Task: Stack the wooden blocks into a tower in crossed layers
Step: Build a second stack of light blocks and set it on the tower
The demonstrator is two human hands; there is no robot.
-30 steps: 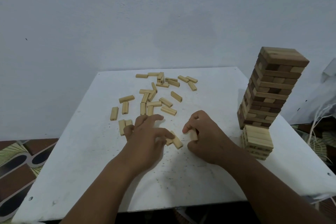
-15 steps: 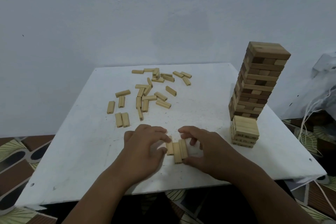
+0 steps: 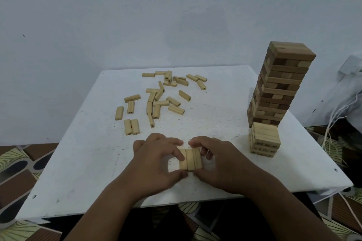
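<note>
At the near edge of the white table point(image 3: 82, 162) both hands close around a row of three pale blocks point(image 3: 190, 159) that lie flat side by side, long edges touching. The left hand point(image 3: 156, 160) curls in from the left, fingers bent over the far end of the row and thumb at the near end; the right hand point(image 3: 221, 162) mirrors it from the right, fingers hooked over the far corner and thumb tucked against the near one, so the three blocks are pinched between the two hands. Further back, in the middle of the table, loose pale blocks point(image 3: 162, 98) lie scattered at all angles, a pair of them point(image 3: 132, 127) set neatly together nearest the hands. Off to the right stands a short pale tower point(image 3: 264, 140) of crossed layers, and just behind it a much taller tower of darker blocks point(image 3: 278, 86), leaning slightly. A pale wall point(image 3: 137, 15) rises behind, and patterned flooring point(image 3: 17, 164) shows past the table.
</note>
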